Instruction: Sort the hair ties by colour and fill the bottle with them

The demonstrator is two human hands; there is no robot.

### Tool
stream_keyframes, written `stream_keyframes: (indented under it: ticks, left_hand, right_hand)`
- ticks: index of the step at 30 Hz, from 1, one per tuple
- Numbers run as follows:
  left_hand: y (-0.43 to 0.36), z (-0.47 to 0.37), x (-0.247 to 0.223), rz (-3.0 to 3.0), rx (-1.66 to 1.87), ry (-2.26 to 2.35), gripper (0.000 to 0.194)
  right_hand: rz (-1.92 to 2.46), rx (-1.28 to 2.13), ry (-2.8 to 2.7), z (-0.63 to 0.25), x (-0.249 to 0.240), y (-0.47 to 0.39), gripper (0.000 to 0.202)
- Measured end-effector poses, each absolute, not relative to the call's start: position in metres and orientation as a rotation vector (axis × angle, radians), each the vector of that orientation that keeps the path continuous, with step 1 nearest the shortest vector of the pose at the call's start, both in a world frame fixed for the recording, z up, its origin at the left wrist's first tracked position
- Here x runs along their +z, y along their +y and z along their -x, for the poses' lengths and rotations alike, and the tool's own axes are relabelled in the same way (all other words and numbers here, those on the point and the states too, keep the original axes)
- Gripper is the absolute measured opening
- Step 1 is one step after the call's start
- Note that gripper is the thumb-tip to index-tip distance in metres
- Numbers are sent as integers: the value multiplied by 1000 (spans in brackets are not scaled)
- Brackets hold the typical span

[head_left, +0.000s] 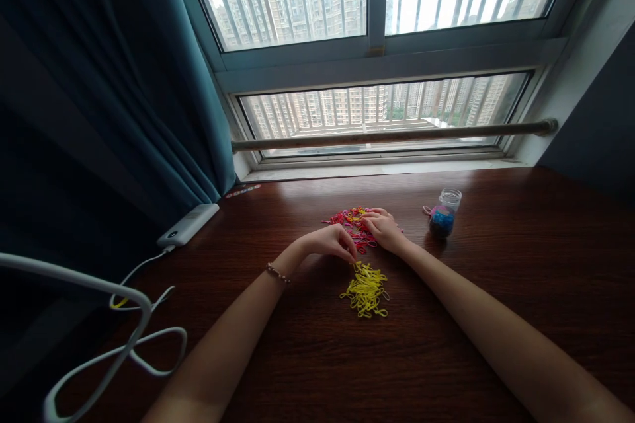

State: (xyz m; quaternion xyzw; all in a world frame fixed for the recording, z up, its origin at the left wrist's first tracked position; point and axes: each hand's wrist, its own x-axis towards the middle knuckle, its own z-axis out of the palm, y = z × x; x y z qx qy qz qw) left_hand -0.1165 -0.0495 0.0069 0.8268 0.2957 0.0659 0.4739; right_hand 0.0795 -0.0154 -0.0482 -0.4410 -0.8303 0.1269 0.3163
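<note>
Small yellow rubber bands [366,292] lie heaped on the dark wooden table. Just behind them is a looser pile of mostly red and pink rubber bands [342,217], with a few yellow and orange ones mixed in. My left hand [331,241], a beaded bracelet [278,273] at its wrist, is bent over the far edge of the yellow heap. Its thumb and fingertips are pinched together, and a yellow band shows at the tips. My right hand [385,229] rests palm down over the right side of the red pile, fingers extended and touching the bands.
A clear jar [443,215] with dark and blue contents stands to the right, with a pink tag or lid [428,210] beside it. At the left are a white power bank [188,225], a looping white cable [141,317] and a blue curtain [149,66]. A barred window rises behind the table.
</note>
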Motion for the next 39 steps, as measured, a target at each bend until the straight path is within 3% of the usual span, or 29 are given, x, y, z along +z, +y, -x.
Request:
stream_keyframes:
  ticks: [5, 11, 13, 23, 39]
  left_hand:
    - [-53, 110, 6, -2011, 112, 740, 23]
    - [-39, 118, -8, -2241, 945, 1112, 16]
    - [-34, 123, -16, -2405, 1040, 1179, 18]
    - [-35, 127, -31, -2829, 688, 1274, 31]
    - [-35, 126, -31, -2888, 682, 1232, 33]
  right_hand:
    - [1148, 332, -2224, -80, -49, -15, 35]
    - [1140, 312, -2268, -79, -49, -17, 33]
    - [1131, 309, -2246, -79, -49, -17, 33]
    - [1016, 559, -1738, -84, -40, -18, 42]
    - [1105, 479, -1617, -87, -34, -23, 43]
